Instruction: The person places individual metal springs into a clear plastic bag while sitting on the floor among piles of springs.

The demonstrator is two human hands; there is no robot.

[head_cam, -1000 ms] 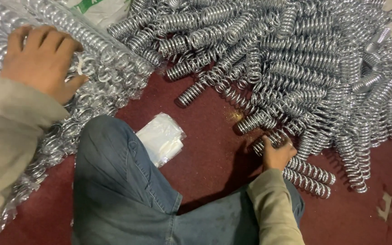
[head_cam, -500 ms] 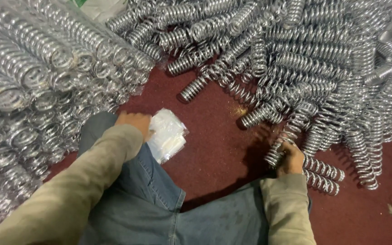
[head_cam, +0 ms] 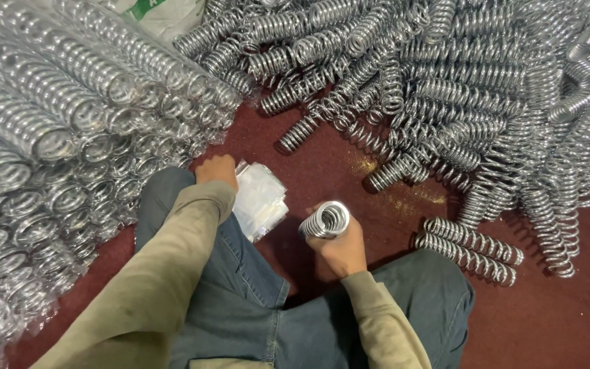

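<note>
With a large stack of bagged springs [head_cam: 49, 137] done and a loose pile [head_cam: 459, 89] left, our right hand [head_cam: 341, 244] grips 1 spring [head_cam: 325, 219] while our left hand [head_cam: 217, 169] touches the clear bags [head_cam: 262, 198], its grip unclear.

Bare red floor [head_cam: 349, 171] runs as a narrow lane between the bagged springs [head_cam: 49, 137] stacked on the left and the loose spring heap [head_cam: 459, 89] at upper right; the person's knees [head_cam: 240, 273] close it from below; a stack of clear bags [head_cam: 261, 198] and two stray springs [head_cam: 469, 249] narrow it; open floor lies at lower right.
</note>
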